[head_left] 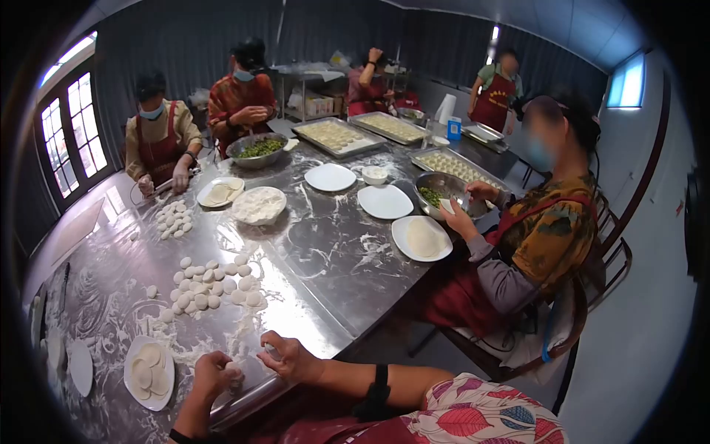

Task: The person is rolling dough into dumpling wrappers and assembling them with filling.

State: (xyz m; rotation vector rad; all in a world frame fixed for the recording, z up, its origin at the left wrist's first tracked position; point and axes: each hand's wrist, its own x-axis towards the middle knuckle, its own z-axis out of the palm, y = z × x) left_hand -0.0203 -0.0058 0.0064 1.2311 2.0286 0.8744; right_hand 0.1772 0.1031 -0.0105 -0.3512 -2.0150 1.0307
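Note:
At the front edge of the floured metal table, my left hand [216, 374] is closed, fingertips pressed together; what they hold, if anything, is hidden. My right hand [293, 360] curls around a small pale dough piece [273, 351], just right of my left hand. Beyond both hands lies a pile of flattened dough pieces [198, 291], with a few strays beside it. A white plate [170, 360] with several rolled dough wrappers [150, 370] sits to the left of my left hand.
A flour bowl [259, 206], white plates [330, 177] and bowls of green filling [259, 149] stand farther back. Trays of dumplings [329, 136] line the far side. A co-worker [547, 222] sits at the right holding a wrapper; other people stand around the table.

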